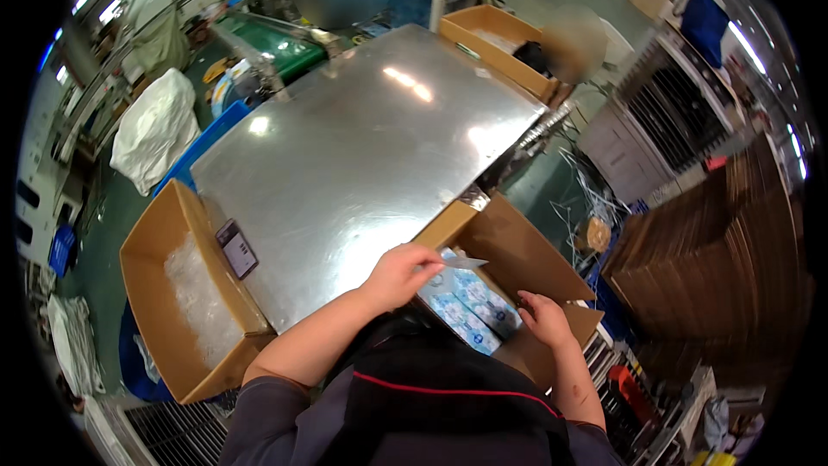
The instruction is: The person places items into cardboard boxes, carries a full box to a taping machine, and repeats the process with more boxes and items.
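An open cardboard box [526, 246] stands in front of me at the near right edge of the metal table. Inside lie light blue and white patterned packs [470, 306], side by side. Above the packs, my left hand [401, 276] pinches a thin, pale sheet [464, 262] between thumb and fingers; its material is unclear. My right hand [545, 319] is over the box's right side, next to the packs, its fingers apart and nothing seen in them. Part of the box's near side is hidden by my body and right arm.
Left of the steel-topped table [345, 147] is a tan bin [147, 293] with clear plastic bags [203, 298]. Another tan bin [483, 22] stands at the far end, beside a blurred figure. Stacked flat cardboard [716, 250] rises at right. A green conveyor [276, 43] lies at far left.
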### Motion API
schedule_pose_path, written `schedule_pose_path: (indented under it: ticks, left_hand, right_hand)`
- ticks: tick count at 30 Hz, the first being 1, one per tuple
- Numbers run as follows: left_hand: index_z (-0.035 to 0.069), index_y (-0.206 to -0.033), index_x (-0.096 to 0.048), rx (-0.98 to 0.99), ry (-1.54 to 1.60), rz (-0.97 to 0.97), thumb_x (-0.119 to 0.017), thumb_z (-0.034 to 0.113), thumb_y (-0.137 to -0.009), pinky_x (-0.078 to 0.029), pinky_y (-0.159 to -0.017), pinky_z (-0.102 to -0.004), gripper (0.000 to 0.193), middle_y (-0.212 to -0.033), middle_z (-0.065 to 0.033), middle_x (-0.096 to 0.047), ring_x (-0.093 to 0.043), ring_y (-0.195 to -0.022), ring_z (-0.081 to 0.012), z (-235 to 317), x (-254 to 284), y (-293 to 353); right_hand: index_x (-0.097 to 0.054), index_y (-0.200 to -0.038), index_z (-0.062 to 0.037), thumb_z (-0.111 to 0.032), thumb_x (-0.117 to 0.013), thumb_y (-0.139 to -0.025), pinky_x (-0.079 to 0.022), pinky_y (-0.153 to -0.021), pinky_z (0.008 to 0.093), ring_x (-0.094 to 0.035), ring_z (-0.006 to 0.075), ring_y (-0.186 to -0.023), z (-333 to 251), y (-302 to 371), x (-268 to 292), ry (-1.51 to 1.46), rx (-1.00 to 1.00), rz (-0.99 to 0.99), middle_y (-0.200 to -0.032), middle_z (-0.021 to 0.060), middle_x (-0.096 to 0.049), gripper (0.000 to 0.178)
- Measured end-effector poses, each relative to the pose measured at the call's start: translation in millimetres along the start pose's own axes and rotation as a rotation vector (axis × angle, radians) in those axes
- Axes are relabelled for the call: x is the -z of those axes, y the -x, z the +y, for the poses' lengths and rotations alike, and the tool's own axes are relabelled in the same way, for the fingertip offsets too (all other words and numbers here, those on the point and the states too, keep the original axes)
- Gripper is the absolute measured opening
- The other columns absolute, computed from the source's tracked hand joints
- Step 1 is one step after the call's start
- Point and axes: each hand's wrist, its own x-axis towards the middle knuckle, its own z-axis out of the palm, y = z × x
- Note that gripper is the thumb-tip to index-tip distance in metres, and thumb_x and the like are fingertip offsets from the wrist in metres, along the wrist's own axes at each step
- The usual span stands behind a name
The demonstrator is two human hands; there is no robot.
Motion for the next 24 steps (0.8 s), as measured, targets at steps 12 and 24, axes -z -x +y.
schedule_pose_path:
  ticks: [12,24]
  left_hand:
    - [0.006,-0.106,-0.07,0.0,-0.503,-0.494,-0.061,0.032,-0.093,-0.051,-0.082,-0.0471,0.03,-0.093,-0.0151,-0.071,-0.066,-0.093,-0.0347,-21.0,-53.8,12.8]
    - [0.016,-0.091,-0.071,-0.197,-0.659,-0.261,-0.061,0.026,-0.091,-0.046,-0.084,-0.0385,0.015,-0.086,-0.0008,-0.068,-0.063,-0.097,-0.0215,-40.7,-67.6,35.5]
  right_hand:
    - [-0.059,-0.127,-0.0079,-0.026,-0.067,-0.087,-0.051,-0.09,0.0462,-0.064,0.0369,-0.103,48.6,70.5,-14.9,0.176,-0.176,-0.185,-0.105,0.017,-0.069,0.045]
    - [-0.077,-0.105,-0.0096,-0.03,-0.073,-0.078,-0.055,-0.089,0.0416,-0.068,0.0341,-0.106,133.8,-141.1,-118.1,0.366,-0.412,-0.728,-0.119,0.0144,-0.07,0.034]
